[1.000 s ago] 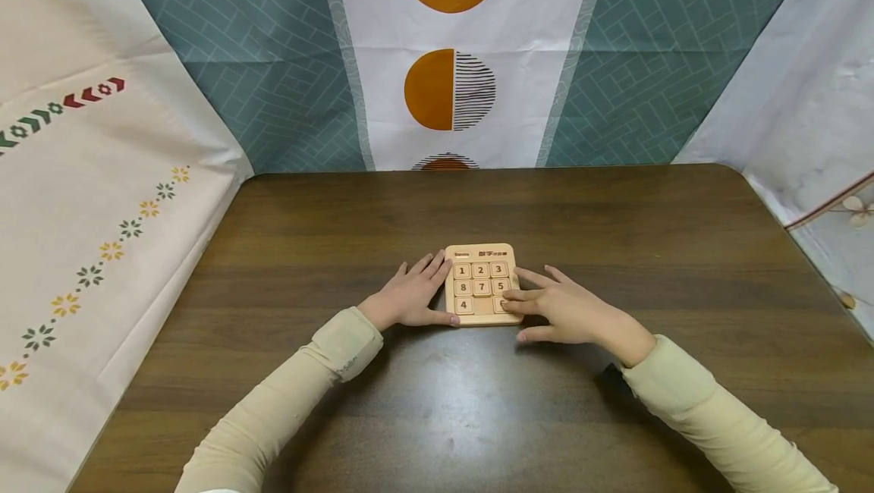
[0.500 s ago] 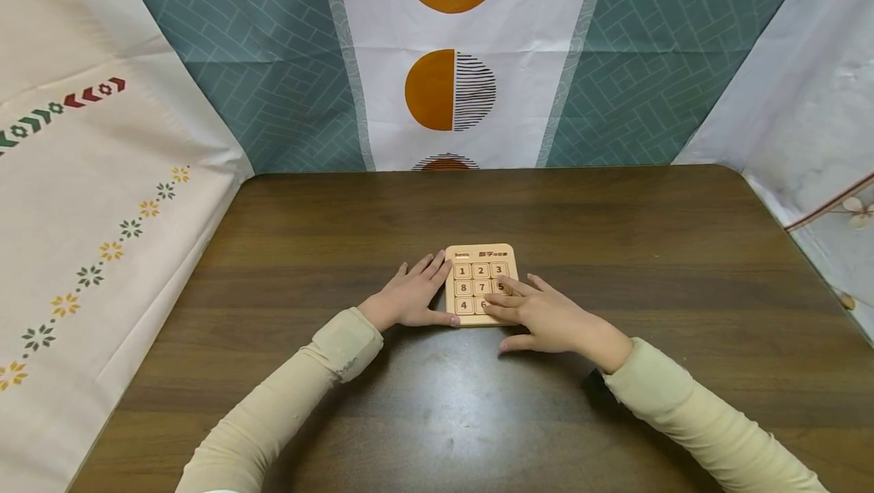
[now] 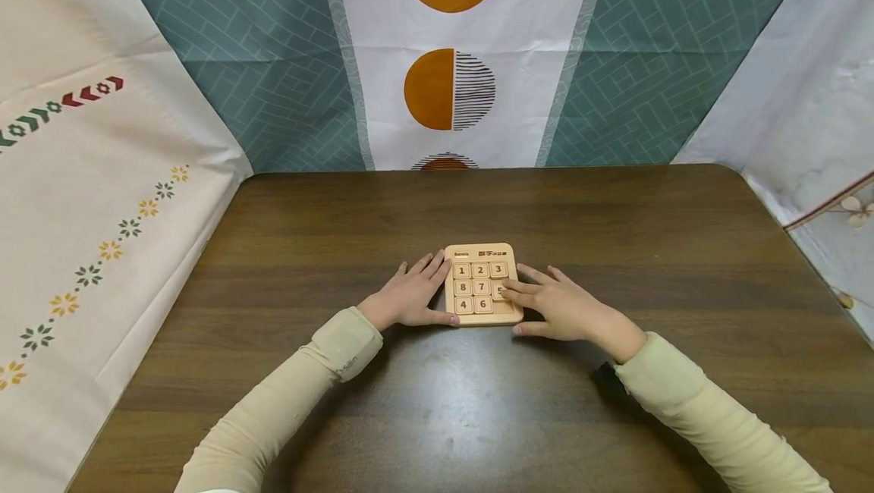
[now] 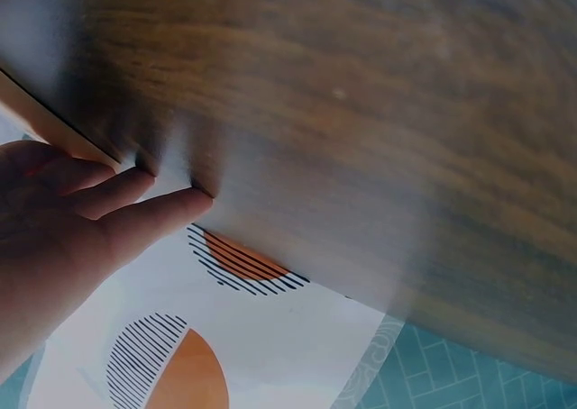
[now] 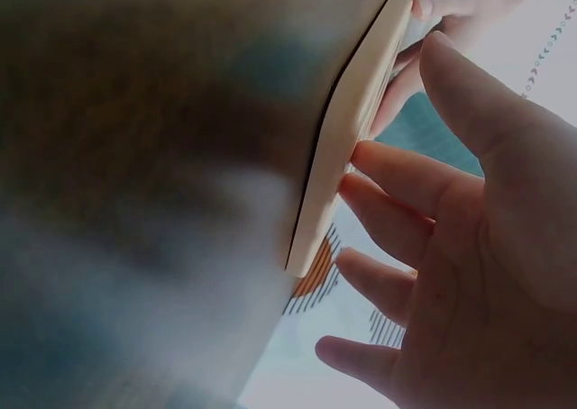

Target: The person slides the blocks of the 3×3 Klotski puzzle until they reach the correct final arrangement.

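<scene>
A wooden sliding number puzzle (image 3: 483,320) lies flat on the table. Along its left edge rests my left hand (image 3: 413,299), fingers extended, with the thumb at the near left corner. From the right, my right hand (image 3: 570,311) reaches over the board with straight fingers, and fingertips touch the tile marked 5 (image 3: 498,292). That tile sits a bit lower than the 8 and 7 beside it. Below it is a bare slot, right of the tile marked 6 (image 3: 482,304). In the right wrist view the fingertips meet the board's edge (image 5: 329,170).
The dark wooden table (image 3: 437,417) extends around the board on all sides. Behind its far edge hangs a patterned cloth (image 3: 464,30). A pale cloth (image 3: 136,250) borders the left side, another white cloth (image 3: 819,98) the right.
Tile 6 has slid left into the middle of the bottom row. Tile 5 has moved down a little, and the right hand shifted left, then back right. The left hand stays put.
</scene>
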`<state>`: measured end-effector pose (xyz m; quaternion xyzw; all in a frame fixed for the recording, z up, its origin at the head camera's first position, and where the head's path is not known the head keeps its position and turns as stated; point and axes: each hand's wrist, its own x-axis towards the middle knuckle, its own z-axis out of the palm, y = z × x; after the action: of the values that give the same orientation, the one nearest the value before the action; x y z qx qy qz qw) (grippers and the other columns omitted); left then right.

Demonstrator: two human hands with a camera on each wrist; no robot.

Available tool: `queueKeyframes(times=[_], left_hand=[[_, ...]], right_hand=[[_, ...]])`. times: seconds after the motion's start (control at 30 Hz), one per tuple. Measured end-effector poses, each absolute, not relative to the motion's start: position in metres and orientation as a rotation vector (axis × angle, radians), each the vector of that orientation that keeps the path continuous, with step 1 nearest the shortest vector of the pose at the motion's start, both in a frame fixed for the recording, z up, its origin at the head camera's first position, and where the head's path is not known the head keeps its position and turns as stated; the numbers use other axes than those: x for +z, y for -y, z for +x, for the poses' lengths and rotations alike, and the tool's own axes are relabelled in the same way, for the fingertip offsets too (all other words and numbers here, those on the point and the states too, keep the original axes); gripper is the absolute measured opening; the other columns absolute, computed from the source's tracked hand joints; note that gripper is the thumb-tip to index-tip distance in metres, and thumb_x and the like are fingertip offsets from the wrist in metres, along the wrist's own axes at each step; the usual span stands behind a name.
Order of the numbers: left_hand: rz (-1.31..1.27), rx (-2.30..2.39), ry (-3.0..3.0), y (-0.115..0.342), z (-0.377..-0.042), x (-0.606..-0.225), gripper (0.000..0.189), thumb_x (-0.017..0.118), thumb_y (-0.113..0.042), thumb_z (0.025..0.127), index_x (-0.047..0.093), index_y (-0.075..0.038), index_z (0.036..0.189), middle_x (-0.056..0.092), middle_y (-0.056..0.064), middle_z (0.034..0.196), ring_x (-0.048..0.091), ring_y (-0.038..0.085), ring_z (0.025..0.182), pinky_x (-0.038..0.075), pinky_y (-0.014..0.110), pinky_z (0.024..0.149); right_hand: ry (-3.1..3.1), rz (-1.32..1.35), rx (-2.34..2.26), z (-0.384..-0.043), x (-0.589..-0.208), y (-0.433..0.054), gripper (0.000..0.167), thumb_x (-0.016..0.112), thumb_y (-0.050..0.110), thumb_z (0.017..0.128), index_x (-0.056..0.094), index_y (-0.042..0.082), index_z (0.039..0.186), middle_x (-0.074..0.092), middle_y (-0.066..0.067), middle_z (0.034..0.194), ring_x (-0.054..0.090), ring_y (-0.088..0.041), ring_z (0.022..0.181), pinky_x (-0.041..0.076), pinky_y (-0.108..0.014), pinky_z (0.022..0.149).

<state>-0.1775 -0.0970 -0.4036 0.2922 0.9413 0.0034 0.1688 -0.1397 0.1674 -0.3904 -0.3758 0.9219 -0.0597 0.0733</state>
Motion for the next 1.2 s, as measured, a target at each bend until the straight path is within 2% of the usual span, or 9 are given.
queueKeyframes(times=[0.47,0.67,0.9,1.2], left_hand=[[0.828,0.016,-2.684,0.098,-0.177,-0.404,0.102,0.044,-0.073,0.077,0.003,-0.012,0.148,-0.003,0.008,0.152,0.004,0.025,0.138,0.015,0.055,0.104],[0.827,0.009,-2.683,0.097,-0.177,-0.404,0.102,0.044,-0.073,0.077,0.003,-0.012,0.148,-0.003,0.008,0.152,0.004,0.025,0.138,0.015,0.055,0.104],[0.821,0.009,-2.679,0.095,-0.177,-0.404,0.103,0.044,-0.073,0.077,0.003,-0.012,0.148,-0.003,0.008,0.152,0.005,0.026,0.138,0.016,0.054,0.104],[0.829,0.020,-2.681,0.097,-0.178,-0.404,0.102,0.044,-0.074,0.077,0.003,-0.012,0.148,-0.003,0.008,0.152,0.004,0.026,0.138,0.015,0.055,0.104]], right_hand=[[-2.745,-1.189,-0.198,-0.124,-0.391,-0.169,0.065,0.058,0.050,0.083,0.047,0.010,0.134,0.041,-0.007,0.140,0.023,-0.034,0.133,0.021,-0.063,0.096],[-2.767,-1.186,-0.209,-0.132,-0.387,-0.163,0.066,0.059,0.046,0.084,0.044,0.010,0.137,0.040,-0.008,0.140,0.024,-0.034,0.133,0.021,-0.063,0.097],[-2.708,-1.148,-0.166,-0.145,-0.388,-0.147,0.067,0.056,0.049,0.086,0.039,0.014,0.140,0.035,-0.006,0.144,0.017,-0.031,0.135,0.017,-0.063,0.098],[-2.712,-1.116,-0.147,-0.149,-0.387,-0.160,0.064,0.056,0.049,0.085,0.044,0.014,0.137,0.039,-0.004,0.141,0.020,-0.033,0.134,0.018,-0.063,0.097]])
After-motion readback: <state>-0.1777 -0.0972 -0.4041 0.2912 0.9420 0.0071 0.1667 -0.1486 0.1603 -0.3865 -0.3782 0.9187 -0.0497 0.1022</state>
